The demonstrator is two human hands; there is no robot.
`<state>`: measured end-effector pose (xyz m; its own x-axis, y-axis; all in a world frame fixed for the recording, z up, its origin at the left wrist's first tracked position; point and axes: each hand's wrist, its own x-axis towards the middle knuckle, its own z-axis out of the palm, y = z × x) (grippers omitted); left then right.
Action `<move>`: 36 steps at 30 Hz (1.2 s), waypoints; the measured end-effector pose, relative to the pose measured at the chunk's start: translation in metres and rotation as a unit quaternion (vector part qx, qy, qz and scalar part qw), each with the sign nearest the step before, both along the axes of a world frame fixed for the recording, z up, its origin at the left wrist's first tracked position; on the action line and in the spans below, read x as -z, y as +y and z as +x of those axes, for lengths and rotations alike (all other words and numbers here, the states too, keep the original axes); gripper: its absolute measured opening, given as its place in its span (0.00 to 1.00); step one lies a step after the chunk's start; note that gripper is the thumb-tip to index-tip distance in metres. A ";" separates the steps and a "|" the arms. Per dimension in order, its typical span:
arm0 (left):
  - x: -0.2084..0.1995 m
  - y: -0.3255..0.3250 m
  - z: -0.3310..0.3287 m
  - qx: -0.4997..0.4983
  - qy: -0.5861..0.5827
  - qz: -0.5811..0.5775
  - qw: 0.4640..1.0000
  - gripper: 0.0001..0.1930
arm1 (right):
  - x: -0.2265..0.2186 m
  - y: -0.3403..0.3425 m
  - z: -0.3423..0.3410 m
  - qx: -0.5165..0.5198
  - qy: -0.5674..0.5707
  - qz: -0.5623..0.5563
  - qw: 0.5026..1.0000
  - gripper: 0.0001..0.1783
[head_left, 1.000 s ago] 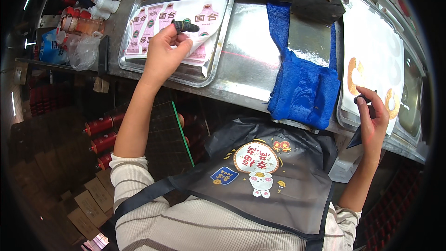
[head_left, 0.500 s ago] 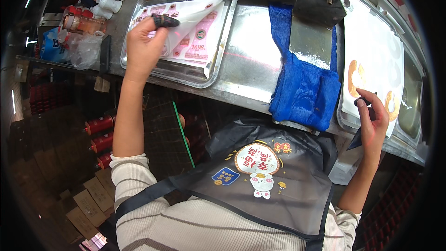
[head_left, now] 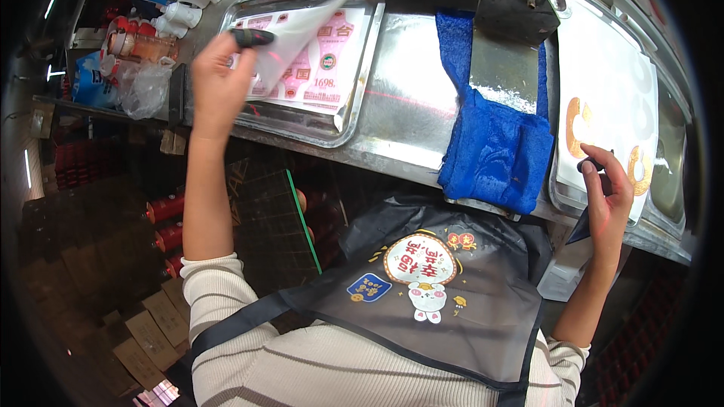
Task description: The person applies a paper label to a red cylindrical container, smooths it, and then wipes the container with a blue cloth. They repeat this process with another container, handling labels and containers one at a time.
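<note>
Two hands: the left hand (head_left: 217,79), blurred, pinched nearly closed, seems to hold a folded-back white sheet (head_left: 298,36) over pink labels (head_left: 326,81) in a metal tray (head_left: 324,139) — slow, even pulling should avoid creases. The right hand (head_left: 612,200) curls loosely, contents unclear.

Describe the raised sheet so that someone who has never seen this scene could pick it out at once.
On the steel counter, look left for the metal tray. At its left end, the left hand pinches the sheet. Its white, turned-up face sets it apart from the flat, pink-printed labels beneath.
</note>
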<state>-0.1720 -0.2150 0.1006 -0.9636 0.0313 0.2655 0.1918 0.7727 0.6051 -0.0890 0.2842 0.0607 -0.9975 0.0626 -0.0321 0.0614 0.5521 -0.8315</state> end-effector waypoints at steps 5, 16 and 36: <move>0.020 0.038 0.024 0.060 -0.048 -0.101 0.992 0.13 | 0.000 0.000 0.000 -0.008 0.004 0.009 1.000 0.12; 0.021 0.021 0.017 -0.121 -0.134 0.080 0.980 0.10 | 0.000 -0.001 0.000 -0.013 -0.002 0.007 1.000 0.12; 0.044 0.048 0.031 0.189 0.018 -0.174 0.966 0.14 | 0.002 -0.001 0.000 -0.024 -0.006 0.015 1.000 0.12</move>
